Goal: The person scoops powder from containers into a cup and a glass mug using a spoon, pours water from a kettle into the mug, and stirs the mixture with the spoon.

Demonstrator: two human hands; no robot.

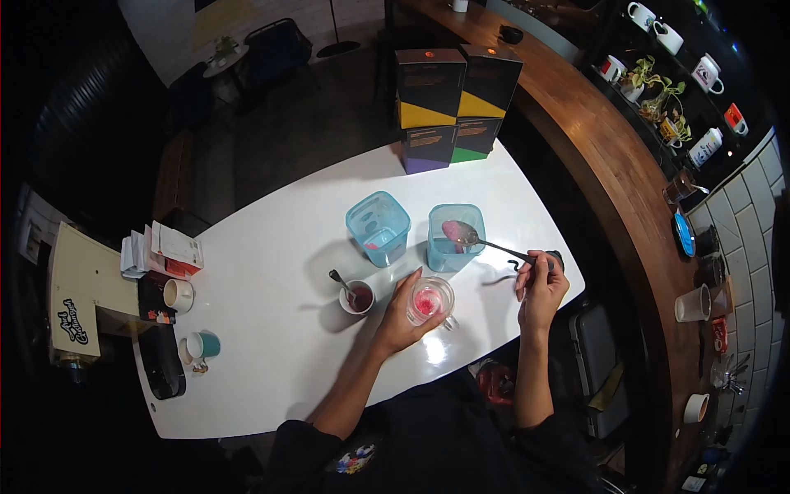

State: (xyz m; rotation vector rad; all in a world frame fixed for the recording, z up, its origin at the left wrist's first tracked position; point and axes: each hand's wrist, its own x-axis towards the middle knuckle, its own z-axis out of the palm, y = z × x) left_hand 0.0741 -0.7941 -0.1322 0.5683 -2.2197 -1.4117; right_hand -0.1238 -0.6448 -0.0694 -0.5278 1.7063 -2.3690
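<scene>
Dark floor [329, 111] stretched behind the glossy white table [255, 362], with a black chair [280, 51] standing back in the room. At the left edge was a cream-coloured machine with black lettering [74, 317], and near it an upright bundle of white and red paper packets [169, 249], a plain white cup [178, 295] and a teal-and-white cup [206, 344].

Further right, a small white cup of dark red liquid [359, 303] had a spoon leaning in it. Just beyond stood a translucent blue plastic tub [380, 221], smeared pink inside. My left hand [401, 319] was half curled around a clear glass mug [430, 301] with pink in it, hiding part of its side.

Beyond the mug was a second translucent blue plastic tub [448, 259]. A long dark metal spoon [504, 249] carried a pink lump at that tub's mouth; whether above the rim or inside, I couldn't tell. My right hand [541, 290] had its fingers closed on the handle.

Four stacked black boxes with coloured corners [432, 86] blocked the view past the far edge. Rightmost came a curved wooden counter [576, 132], dark shelves of mugs and plants, and white wall tiles [757, 216].
</scene>
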